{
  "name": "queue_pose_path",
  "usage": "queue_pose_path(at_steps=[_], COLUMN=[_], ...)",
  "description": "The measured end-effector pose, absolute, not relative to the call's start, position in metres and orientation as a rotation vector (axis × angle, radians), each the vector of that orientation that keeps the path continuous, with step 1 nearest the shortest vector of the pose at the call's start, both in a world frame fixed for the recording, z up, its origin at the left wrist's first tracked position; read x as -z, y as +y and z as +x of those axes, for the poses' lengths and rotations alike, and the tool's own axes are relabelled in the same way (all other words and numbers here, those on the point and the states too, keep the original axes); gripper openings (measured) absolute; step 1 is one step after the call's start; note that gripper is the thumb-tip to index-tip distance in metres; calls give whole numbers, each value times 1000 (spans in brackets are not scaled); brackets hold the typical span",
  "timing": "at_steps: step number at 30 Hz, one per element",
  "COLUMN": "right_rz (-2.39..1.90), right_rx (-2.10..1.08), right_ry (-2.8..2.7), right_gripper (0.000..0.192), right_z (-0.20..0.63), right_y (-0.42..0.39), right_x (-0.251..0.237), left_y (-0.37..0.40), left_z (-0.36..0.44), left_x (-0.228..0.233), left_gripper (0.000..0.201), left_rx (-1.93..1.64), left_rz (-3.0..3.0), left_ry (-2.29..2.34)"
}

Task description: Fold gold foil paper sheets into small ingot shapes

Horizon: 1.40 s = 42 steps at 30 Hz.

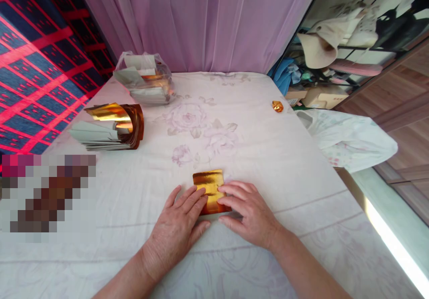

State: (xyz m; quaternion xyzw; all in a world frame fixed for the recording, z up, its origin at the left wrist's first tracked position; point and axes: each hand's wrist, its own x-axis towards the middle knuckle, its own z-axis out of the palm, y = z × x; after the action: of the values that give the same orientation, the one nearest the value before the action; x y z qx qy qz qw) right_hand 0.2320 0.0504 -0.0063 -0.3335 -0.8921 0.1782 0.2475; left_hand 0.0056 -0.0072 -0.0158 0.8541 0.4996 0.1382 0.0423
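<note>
Left grip flattened, right grip loosely curved; both touching gold sheet.

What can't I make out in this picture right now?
All in the head view:
Gold sheet: parts covered by the left hand and right hand.
Small gold object: too small to identify.
Pixelated patch: hides whatever lies behind it.
Forearms: cut off by the bottom edge.

Sheet on tablecloth; paper stack left, bag behind stack; foil wad back right.
</note>
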Motion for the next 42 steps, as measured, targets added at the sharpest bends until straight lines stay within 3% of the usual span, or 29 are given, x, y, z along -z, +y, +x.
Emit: queue_pose_path(at_steps=[3, 12, 23, 42], right_rz=[-899, -1109, -1227, -1334], right_rx=[-450, -547, -353, -262], right_ry=[-2389, -2223, -2229, -2257], right_gripper=[10, 14, 16, 16], right_z=[232, 223, 213, 208], right_y=[53, 57, 64, 63], right_x=[11, 11, 12, 16], left_y=[-6, -9, -10, -17], left_z=[5, 4, 6, 16], left_x=[15, 15, 13, 11], left_gripper=[41, 55, 52, 48], left_rx=[-435, -588, -392, -451], left_rz=[2586, 2562, 2565, 2684], left_ry=[1521, 1496, 1525, 1615])
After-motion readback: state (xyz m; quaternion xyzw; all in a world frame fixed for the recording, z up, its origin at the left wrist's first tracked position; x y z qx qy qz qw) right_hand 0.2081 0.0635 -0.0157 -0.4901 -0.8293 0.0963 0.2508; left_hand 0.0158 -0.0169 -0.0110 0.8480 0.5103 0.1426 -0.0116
